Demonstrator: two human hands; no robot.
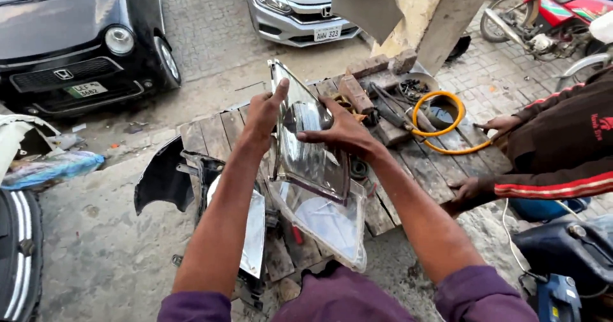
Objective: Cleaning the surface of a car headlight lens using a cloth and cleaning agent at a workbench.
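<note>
We are looking down at our own two bare arms reaching over a low wooden pallet table (408, 162) set on a paved yard. Our left hand (263, 114) and right hand (341, 130) are holding a clear headlamp lens cover (306, 149) up on edge above the middle of the pallet table. The left fingers are wrapping together round the cover's left edge, with the forefinger pointing up along it. The right fingers are spreading apart across the cover's front face, pressing on it.

Just below the cover, at the near edge of the pallet table, a second clear lens (329, 223) is lying tilted, and a black headlamp housing (191, 181) with a shiny reflector is standing at the table's near left corner. Both are sitting directly under our arms.

On the far right part of the pallet table, a yellow hose loop (440, 127) is curling beside what seem to be dark hand tools (389, 108), though they are too small to tell surely. Another person's hands (469, 188) in a dark sleeve with red stripes are resting on the table's right edge.

Beyond the pallet table, a black car (70, 35) and a silver car (294, 6) are standing, with a red motorbike (549, 9) to the far right.
</note>
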